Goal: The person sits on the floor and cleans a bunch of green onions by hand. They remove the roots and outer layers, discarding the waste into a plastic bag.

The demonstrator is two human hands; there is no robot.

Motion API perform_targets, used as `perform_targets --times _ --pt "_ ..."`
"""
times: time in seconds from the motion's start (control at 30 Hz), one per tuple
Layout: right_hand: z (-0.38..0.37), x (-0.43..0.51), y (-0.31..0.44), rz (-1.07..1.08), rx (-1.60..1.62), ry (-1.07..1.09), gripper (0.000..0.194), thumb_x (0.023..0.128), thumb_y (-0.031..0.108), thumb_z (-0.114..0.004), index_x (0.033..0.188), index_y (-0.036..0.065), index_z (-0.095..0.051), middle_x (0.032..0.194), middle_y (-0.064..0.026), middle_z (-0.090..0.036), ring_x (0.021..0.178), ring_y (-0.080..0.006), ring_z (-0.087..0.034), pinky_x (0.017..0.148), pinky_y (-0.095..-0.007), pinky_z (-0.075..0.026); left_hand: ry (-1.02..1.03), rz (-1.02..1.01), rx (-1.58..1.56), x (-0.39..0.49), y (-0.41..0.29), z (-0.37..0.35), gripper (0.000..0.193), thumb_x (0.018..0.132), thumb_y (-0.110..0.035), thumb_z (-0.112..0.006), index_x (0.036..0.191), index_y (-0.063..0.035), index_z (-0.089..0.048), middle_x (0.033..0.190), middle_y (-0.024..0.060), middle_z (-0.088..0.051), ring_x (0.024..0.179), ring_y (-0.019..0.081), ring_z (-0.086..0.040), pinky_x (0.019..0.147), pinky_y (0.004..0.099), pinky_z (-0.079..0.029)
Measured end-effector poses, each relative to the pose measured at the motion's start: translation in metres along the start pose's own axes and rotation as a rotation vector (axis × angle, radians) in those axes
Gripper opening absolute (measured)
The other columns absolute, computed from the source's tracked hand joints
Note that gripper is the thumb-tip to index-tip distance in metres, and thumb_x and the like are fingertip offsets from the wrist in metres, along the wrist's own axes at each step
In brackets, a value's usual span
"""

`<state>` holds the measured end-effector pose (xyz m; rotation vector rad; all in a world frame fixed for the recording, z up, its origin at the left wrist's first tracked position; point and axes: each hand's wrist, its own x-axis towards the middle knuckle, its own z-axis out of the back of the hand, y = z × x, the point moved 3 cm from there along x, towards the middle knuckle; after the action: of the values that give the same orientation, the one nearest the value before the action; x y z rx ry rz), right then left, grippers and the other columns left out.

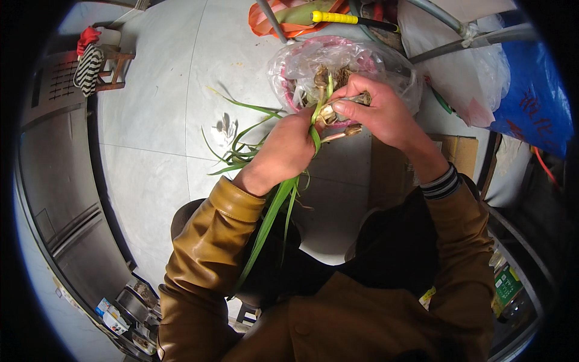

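My left hand (289,147) is closed around a bunch of green garlic plants, whose long leaves (271,217) hang down towards my lap and spread out to the left. The pale stems and bulbs stick out on its right side. With thumb and fingers my right hand (380,108) pinches the root end of one bulb (329,114). Another stem with a brownish bulb (353,130) points right, just below that hand. Behind both hands is a pink basket lined with a clear plastic bag (294,61); rooty, soil-stained bulbs (322,77) show at it.
Crumpled white paper (225,131) lies on the tiled floor at left. A flattened cardboard piece (459,154) is below the basket. An orange bag (260,22), a yellow-gripped handle (334,18) and metal tubes (434,54) stand beyond. A wooden stool (118,70) is at upper left.
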<state>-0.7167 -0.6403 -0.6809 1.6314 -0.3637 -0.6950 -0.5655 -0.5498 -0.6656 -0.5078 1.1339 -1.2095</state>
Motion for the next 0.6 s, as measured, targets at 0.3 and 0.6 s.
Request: perform_targets --times 0.3,0.6 --pt "-0.005 0.003 -0.011 0.171 0.036 -0.136 0.014 0.088 0.011 -0.063 0.089 0.000 -0.055 0.086 -0.0036 -0.061 0.079 -0.0061 -0.054 0.067 -0.0254 -0.047 0.050 0.046 -0.054 0.002 0.005 -0.002 0.023 0.093 -0.013 -0.047 0.110 0.0017 -0.054 0.084 0.0227 -0.058 0.081 0.0374 -0.054 0.071 0.0431 -0.045" --pt "0.001 0.003 -0.003 0.012 0.089 -0.034 0.010 0.089 0.008 -0.062 0.086 0.002 -0.056 0.092 -0.0046 -0.063 0.085 -0.0073 -0.053 0.077 -0.0247 -0.045 0.029 -0.035 0.081 0.003 0.005 0.001 0.022 0.089 -0.010 -0.049 0.108 0.0029 -0.052 0.091 0.0289 -0.060 0.089 0.0483 -0.054 0.074 0.0500 -0.044"
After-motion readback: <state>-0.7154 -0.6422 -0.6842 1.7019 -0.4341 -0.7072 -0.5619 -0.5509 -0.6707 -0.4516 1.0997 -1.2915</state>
